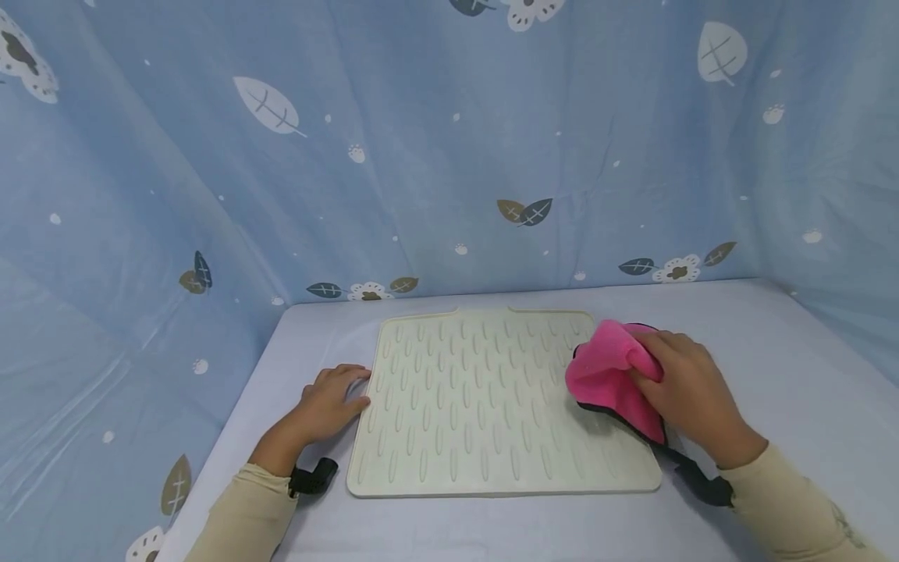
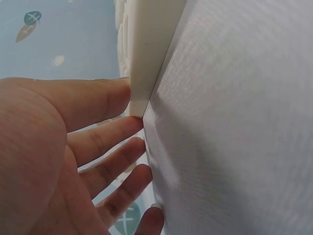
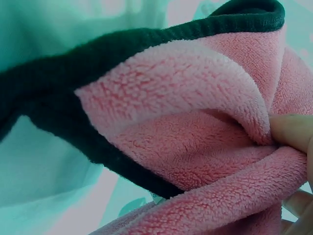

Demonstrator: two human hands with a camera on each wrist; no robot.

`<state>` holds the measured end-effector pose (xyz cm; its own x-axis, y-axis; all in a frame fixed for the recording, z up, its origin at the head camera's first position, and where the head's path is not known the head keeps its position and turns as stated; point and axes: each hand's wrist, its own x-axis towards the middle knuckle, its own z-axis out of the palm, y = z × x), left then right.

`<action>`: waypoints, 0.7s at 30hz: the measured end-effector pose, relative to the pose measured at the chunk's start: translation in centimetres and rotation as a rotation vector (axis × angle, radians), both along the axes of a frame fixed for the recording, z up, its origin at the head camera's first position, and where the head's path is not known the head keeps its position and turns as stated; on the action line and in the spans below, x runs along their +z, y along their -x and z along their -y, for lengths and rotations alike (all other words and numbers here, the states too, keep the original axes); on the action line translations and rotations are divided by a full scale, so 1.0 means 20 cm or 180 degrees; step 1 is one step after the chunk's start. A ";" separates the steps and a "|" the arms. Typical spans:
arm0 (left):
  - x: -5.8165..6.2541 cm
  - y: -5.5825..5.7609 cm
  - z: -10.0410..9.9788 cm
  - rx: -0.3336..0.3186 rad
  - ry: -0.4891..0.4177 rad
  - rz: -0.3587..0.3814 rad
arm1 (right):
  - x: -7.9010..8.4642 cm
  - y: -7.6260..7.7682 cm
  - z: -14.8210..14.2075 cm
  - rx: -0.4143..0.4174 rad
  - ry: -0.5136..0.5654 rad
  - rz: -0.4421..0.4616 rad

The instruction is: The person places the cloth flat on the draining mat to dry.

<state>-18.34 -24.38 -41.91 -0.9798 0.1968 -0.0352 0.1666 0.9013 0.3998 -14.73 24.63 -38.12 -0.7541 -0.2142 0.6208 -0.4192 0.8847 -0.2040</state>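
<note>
Pink plush cloth [image 1: 605, 367] with black trim [image 3: 142, 39] sits over the right side of a cream ribbed mat [image 1: 456, 398], which lies flat on a white-covered table [image 1: 492, 531]. Right hand [image 1: 691, 382] has the cloth bunched, thumb and fingers pinching its folds. Left hand [image 1: 326, 406] is loosely spread, gripping nothing; thumb and index fingertip touch the mat's left edge. Step in hand judged to be wiping. Suggested method: brace the left edge with light, steady fingertip pressure so the mat does not slide or buckle; flatten the plush under the palm for fuller contact than a bunched wad gives; run strokes along the ridges, working into the grooves; tuck the trim under, since a loose border may catch on the far edge
</note>
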 end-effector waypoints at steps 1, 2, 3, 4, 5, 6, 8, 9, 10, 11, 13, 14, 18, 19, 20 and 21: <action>0.00 0.00 0.00 0.0007 0.0009 0.0012 | 0.01 0.00 0.01 0.0028 -0.0003 -0.0001; 0.00 0.00 0.00 0.0017 0.0019 0.0028 | 0.02 -0.01 0.02 0.0057 -0.0004 -0.0004; 0.00 0.00 0.00 0.0022 0.0024 0.0040 | 0.02 -0.01 0.03 0.0082 -0.0004 -0.0015; 0.00 0.00 0.00 0.0024 0.0025 0.0048 | 0.03 -0.01 0.04 0.0094 -0.0002 -0.0012; 0.00 0.01 0.00 0.0019 0.0031 0.0049 | 0.03 -0.01 0.05 0.0102 -0.0001 -0.0010; 0.00 0.01 0.00 0.0013 0.0035 0.0043 | 0.03 -0.02 0.06 0.0109 0.0001 -0.0005; 0.00 0.01 0.00 0.0003 0.0039 0.0032 | 0.03 -0.02 0.07 0.0111 0.0013 0.0010; 0.00 0.01 0.01 -0.0002 0.0036 0.0034 | 0.03 -0.01 0.08 0.0110 0.0009 0.0025; 0.00 0.01 0.01 -0.0006 0.0038 0.0034 | 0.03 -0.01 0.09 0.0105 0.0011 0.0045; 0.00 0.01 0.01 -0.0012 0.0044 0.0034 | 0.03 -0.01 0.09 0.0100 0.0010 0.0060; 0.00 0.01 0.01 -0.0016 0.0033 0.0032 | 0.03 -0.01 0.11 0.0094 0.0010 0.0076; 0.00 0.01 0.02 -0.0021 0.0025 0.0028 | 0.03 -0.01 0.11 0.0102 0.0010 0.0073; 0.00 0.01 0.02 -0.0061 0.0016 -0.0027 | 0.03 -0.01 0.14 0.0137 0.0038 0.0041; 0.00 0.01 0.02 -0.0066 0.0009 -0.0031 | 0.04 -0.01 0.15 0.0150 0.0053 0.0036; -0.01 0.01 0.02 -0.0072 0.0012 -0.0031 | 0.04 -0.01 0.16 0.0162 0.0064 0.0035; -0.01 0.01 0.02 -0.0071 0.0017 -0.0025 | 0.04 -0.01 0.17 0.0165 0.0066 0.0034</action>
<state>-18.59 -24.72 -42.12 -0.9755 0.2183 -0.0286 0.1898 0.8995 0.3935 -14.52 21.17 -37.34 -0.7490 -0.2403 0.6175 -0.4620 0.8574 -0.2267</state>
